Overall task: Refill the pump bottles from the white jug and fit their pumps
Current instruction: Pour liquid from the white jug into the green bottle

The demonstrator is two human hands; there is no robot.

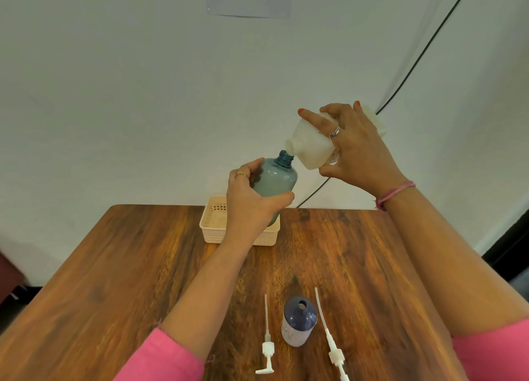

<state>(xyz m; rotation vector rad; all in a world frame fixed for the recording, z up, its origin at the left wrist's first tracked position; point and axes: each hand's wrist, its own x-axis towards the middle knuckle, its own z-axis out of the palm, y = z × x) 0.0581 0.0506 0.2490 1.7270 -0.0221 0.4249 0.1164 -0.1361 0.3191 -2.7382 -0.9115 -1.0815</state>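
Filling in progress: left hand grips the teal bottle; right hand grips the tilted jug. Remaining: purple bottle (uncapped) and both pumps.

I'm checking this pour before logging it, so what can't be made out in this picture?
- Whether liquid flows from the jug into the teal bottle: nothing shows at the mouths.
- Teal bottle's base and fill level: the left hand covers it.
- Jug's rear: behind the right hand.
- Right pump's head: cut off by the bottom edge.
- Purple bottle's label: too small.
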